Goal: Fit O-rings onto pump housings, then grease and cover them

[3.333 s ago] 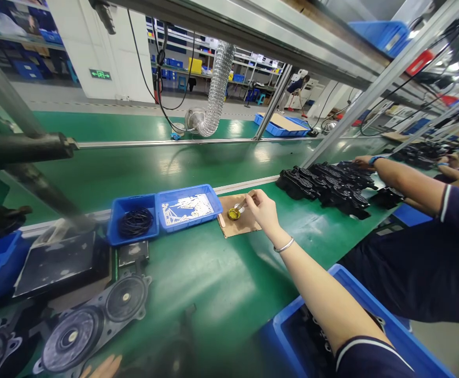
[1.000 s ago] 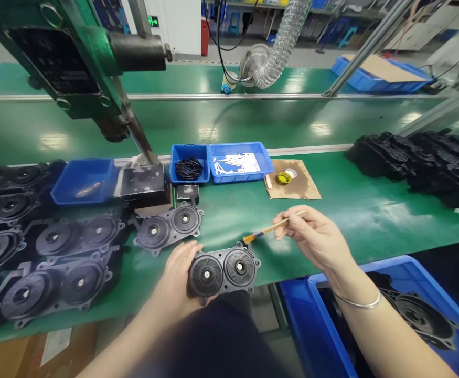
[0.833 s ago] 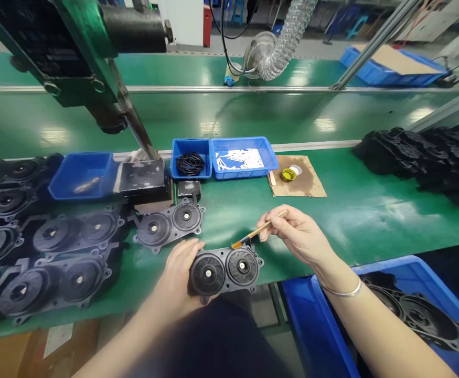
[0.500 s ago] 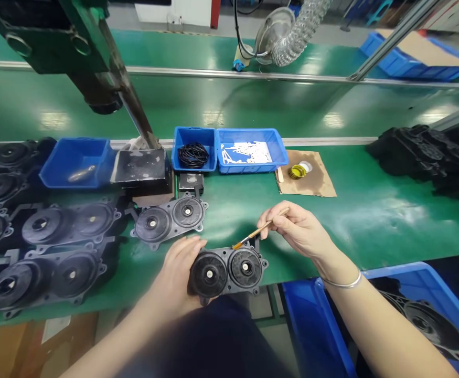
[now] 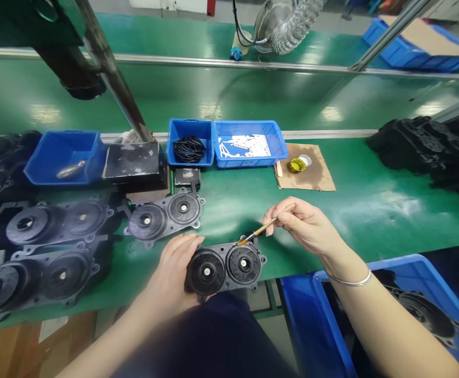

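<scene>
My left hand grips the left end of a black housing with two round recesses, each with a pale spot at its centre. The housing is at the front edge of the bench. In my right hand a thin paintbrush is pinched by its wooden handle. Its orange bristles lie at the upper rim of the right-hand recess. A similar black housing rests on the bench just beyond my left hand. An open jar of yellow stuff stands on a stained cardboard piece behind my right hand.
Several black housings cover the left side, and dark parts are heaped at right. Blue bins hold black rings and white pieces. A press overhangs the upper left. A blue crate stands below right.
The brush tip has moved slightly right along the rim of the right-hand recess. My left hand keeps its hold on the housing. The whole view has shifted a little.
</scene>
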`<action>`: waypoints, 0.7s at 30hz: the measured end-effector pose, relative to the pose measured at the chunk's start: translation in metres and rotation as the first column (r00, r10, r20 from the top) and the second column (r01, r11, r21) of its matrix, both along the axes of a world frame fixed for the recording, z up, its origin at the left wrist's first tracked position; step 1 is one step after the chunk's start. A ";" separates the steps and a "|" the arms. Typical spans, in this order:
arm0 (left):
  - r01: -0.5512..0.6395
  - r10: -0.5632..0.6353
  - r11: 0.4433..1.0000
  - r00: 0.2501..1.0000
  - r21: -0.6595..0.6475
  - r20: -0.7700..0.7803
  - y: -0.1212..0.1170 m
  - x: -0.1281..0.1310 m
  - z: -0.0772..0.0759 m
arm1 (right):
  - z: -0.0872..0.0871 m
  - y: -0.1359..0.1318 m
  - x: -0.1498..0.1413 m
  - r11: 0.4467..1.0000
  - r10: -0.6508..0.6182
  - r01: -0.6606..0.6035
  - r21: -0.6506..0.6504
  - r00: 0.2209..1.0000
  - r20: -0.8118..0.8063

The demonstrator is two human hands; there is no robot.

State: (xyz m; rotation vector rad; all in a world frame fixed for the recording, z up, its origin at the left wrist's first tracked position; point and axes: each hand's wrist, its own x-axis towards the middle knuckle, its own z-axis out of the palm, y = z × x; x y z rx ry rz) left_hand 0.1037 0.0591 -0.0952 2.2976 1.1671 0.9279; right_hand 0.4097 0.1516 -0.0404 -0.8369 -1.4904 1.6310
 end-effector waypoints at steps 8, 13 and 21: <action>-0.043 0.044 0.999 0.998 0.026 -0.036 0.002 0.003 0.004 | 0.005 -0.037 0.014 0.975 -0.221 0.222 0.003 0.973 0.065; -0.080 0.082 0.996 0.994 0.033 -0.068 0.002 0.004 0.003 | 0.006 -0.074 0.013 0.914 -0.405 0.399 0.070 0.906 0.123; -0.066 0.075 0.990 0.995 0.122 -0.066 0.005 0.005 0.003 | 0.011 -0.140 -0.011 0.768 -0.634 0.588 0.254 0.755 0.170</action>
